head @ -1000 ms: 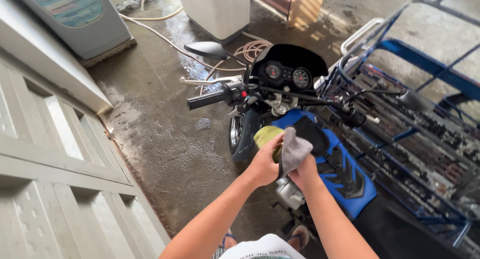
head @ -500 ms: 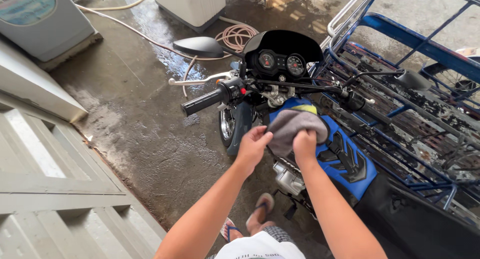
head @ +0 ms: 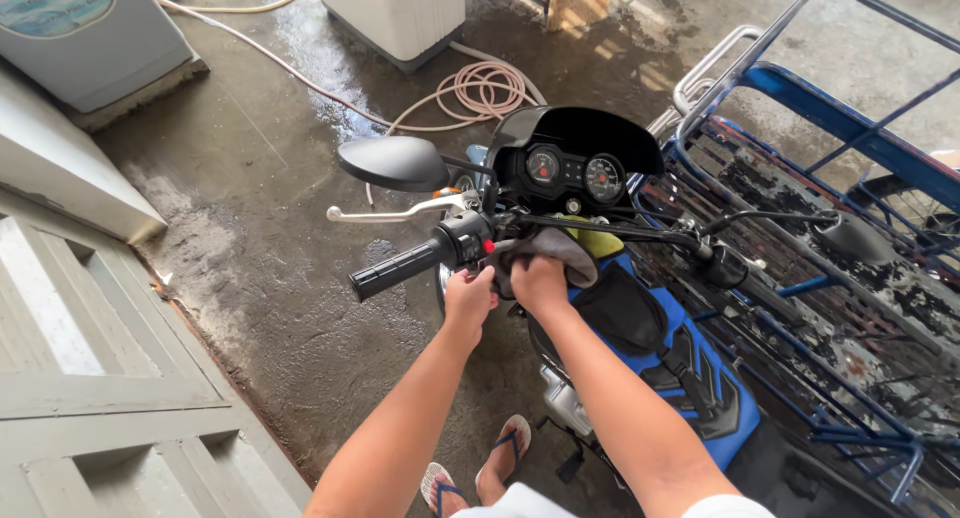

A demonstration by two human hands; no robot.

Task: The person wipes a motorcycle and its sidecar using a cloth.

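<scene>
Both my hands have come up off the blue fuel tank and now sit right under the handlebar, just behind the instrument cluster. Half a second ago I had the grey microfibre cloth with its yellow-green inner face spread on the tank; now it is bunched against the steering head, between the tank and the two round dials. My right hand is closed over the cloth, pressing it into that gap. My left hand is curled at the cloth's near edge, just beside the switch housing with its red button; I cannot tell whether its fingers pinch the cloth or only touch the housing. So, as I judge it, the wiping has shifted from the tank's broad top to the tight parts around the bars.

The black ribbed rubber grip and chrome lever stick out to my left, untouched, with the black mirror above them.

As for labels: the grey appliance at the top-left corner carries a rounded pale-blue panel with coloured print on its lid. A white boxy unit stands farther along, plain-sided, with a coiled pink hose on the wet concrete beside it.
</scene>
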